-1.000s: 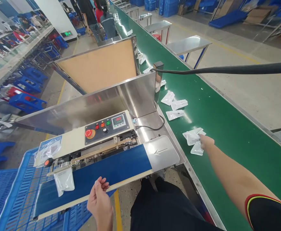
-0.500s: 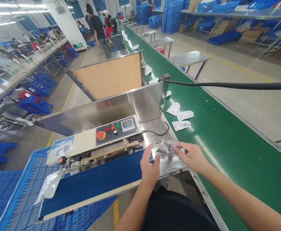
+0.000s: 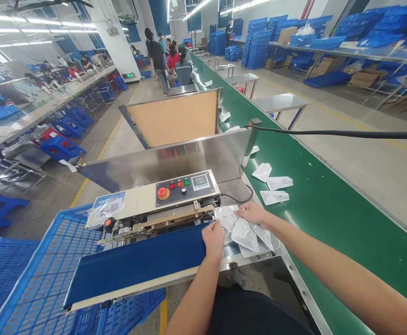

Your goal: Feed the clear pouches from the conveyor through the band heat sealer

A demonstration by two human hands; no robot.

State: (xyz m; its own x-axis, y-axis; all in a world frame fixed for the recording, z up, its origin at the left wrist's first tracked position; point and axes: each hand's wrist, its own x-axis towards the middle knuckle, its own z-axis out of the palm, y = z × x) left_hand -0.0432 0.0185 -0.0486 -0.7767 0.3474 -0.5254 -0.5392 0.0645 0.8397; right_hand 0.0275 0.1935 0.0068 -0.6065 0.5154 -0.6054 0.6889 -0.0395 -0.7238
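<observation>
At the infeed end of the band sealer [image 3: 185, 186], a silvery-white pouch [image 3: 227, 212] lies nearly flat with its edge by the sealing band. My left hand [image 3: 213, 239] is closed, pinching the pouch's near left side above the blue belt [image 3: 140, 265]. My right hand [image 3: 254, 214] is closed on its right side, thumb and fingers together. Just below my right hand, several more pouches [image 3: 245, 234] are heaped on the metal plate. The fingertips of both hands partly cover the held pouch.
Beside me runs a green conveyor [image 3: 329, 223] carrying several loose pouches [image 3: 275, 197]. A blue crate [image 3: 46, 260] stands under the sealer's far left end. A black cable [image 3: 346, 134] crosses over the conveyor. Behind the sealer stands a metal panel [image 3: 175, 158].
The pouch, tilted and blurred between my hands before, now lies flat at the sealer's infeed. My right hand has moved left. A pouch at the belt's left end is gone from it.
</observation>
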